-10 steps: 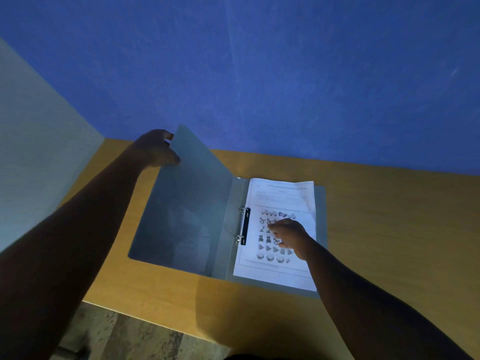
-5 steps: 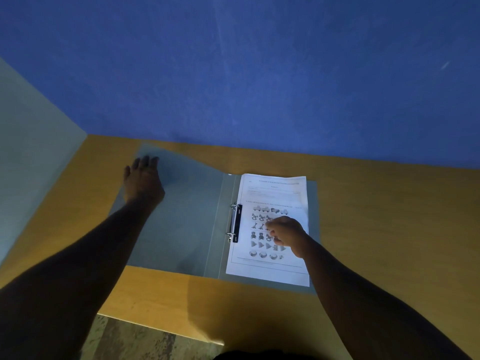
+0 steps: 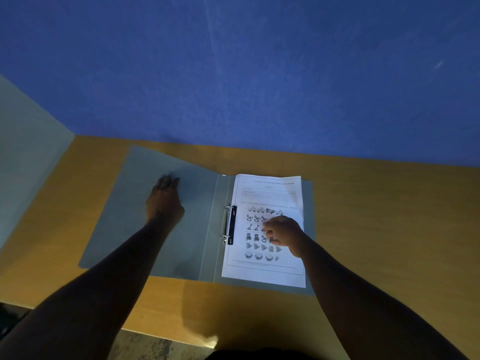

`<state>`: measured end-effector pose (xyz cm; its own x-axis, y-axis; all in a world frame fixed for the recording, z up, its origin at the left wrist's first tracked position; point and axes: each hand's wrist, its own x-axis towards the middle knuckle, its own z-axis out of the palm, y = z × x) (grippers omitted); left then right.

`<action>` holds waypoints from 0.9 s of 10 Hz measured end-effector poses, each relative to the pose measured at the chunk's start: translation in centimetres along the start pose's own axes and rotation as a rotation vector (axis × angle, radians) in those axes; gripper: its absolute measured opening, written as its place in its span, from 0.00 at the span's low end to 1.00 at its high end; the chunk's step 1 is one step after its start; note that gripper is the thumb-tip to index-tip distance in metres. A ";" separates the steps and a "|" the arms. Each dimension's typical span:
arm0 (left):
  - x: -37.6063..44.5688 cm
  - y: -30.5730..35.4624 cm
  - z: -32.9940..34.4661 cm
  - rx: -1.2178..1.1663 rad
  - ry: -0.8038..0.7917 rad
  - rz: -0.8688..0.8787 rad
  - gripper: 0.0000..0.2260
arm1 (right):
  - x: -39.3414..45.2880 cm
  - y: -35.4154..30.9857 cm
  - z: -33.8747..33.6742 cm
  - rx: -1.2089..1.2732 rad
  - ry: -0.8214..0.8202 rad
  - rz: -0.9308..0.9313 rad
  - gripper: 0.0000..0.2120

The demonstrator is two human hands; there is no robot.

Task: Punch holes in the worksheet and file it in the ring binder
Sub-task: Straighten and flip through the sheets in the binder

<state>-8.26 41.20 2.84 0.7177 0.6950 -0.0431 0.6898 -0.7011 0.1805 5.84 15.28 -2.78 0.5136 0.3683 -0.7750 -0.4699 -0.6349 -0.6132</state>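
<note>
1. The front cover (image 3: 135,203) of the ring binder (image 3: 207,229), held tilted up by its far edge a second ago, now lies flat and open on the worktop (image 3: 389,229).
2. The left hand (image 3: 163,201) no longer has a grip on the cover's edge; it rests palm-down with fingers extended, nearer the cover's middle than half a second ago.

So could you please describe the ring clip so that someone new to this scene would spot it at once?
On the wooden desk lies an open grey binder, with a white worksheet on its right half. The ring clip sits along the worksheet's left edge, beside the spine fold. It is the only black strip there, with a metal ring at each end.
</note>
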 end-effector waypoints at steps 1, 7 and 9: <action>0.7 1.2 1.0 0.013 0.042 0.085 0.31 | -0.4 0.0 0.0 -0.084 0.045 -0.039 0.07; -0.9 9.3 3.0 -0.042 -0.004 0.234 0.30 | 0.3 0.8 -3.3 -0.182 0.589 -0.117 0.20; -3.0 12.3 4.2 -0.306 -0.137 0.102 0.26 | 0.5 1.0 -3.5 -0.223 0.579 -0.145 0.23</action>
<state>-1.50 29.85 1.04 0.8017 0.5818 -0.1371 0.5684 -0.6711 0.4760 8.18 12.43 -3.24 0.8949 0.0736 -0.4402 -0.2383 -0.7551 -0.6107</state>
